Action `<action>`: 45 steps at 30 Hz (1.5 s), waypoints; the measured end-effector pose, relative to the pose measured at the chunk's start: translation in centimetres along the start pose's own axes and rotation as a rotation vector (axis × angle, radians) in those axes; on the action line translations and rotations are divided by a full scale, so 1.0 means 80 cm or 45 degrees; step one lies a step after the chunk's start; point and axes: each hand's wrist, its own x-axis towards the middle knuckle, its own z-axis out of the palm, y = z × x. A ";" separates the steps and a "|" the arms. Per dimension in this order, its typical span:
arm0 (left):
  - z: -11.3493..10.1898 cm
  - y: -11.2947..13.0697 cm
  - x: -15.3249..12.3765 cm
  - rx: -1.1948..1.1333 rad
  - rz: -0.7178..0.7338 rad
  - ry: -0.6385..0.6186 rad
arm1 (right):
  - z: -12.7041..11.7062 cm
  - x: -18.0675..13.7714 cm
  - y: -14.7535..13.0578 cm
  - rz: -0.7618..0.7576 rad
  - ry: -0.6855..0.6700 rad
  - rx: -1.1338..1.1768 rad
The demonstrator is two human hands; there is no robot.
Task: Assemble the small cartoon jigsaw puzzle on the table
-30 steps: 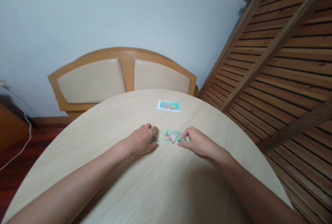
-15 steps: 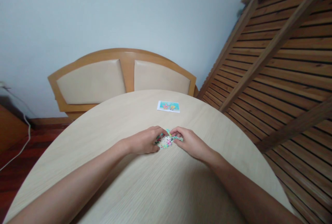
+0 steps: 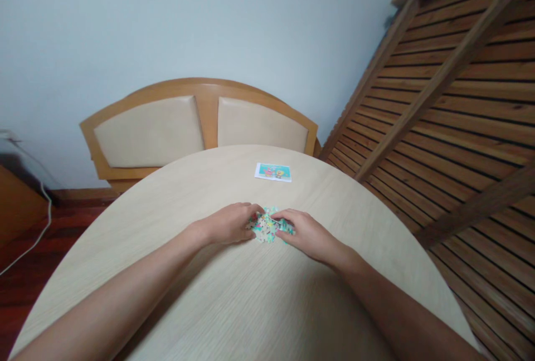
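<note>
A small heap of jigsaw puzzle pieces [image 3: 266, 229], pale, teal, yellow and pink, lies on the round wooden table [image 3: 259, 299] between my hands. My left hand [image 3: 234, 223] curls in from the left, thumb and fingers bent around pieces at that side, some reddish. From the right, my right hand [image 3: 304, 232] has its fingers and thumb curved around teal pieces. Both hands touch the heap, and my fingers partly cover its sides. Beyond the heap lies a picture card [image 3: 273, 172] with cartoon figures on teal, flat on the table.
A chair-like wooden backrest with beige padded panels [image 3: 150, 132] stands behind the table against the pale wall [image 3: 209, 21]. At the right leans a large slatted wooden frame [image 3: 438, 110]. A white cable [image 3: 47, 219] hangs at the far left above the reddish floor [image 3: 79, 224].
The clump of pieces held up between my hands has come down and spread into the heap. More loose pieces show there now. My hands stay in nearly the same place.
</note>
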 end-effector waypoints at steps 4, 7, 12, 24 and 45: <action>0.001 -0.002 0.000 -0.042 -0.006 0.000 | 0.002 0.001 0.003 0.043 0.039 0.130; 0.003 -0.004 -0.001 -0.022 0.026 0.020 | 0.002 0.002 0.008 0.086 0.074 0.254; 0.009 -0.007 -0.001 -0.018 0.037 0.019 | -0.004 0.005 0.014 0.131 0.130 0.381; 0.004 0.004 0.004 -0.164 -0.069 -0.055 | -0.027 -0.013 0.007 0.111 -0.045 -0.155; 0.002 0.008 0.006 -0.562 -0.020 -0.068 | -0.026 -0.004 0.002 0.063 0.015 0.044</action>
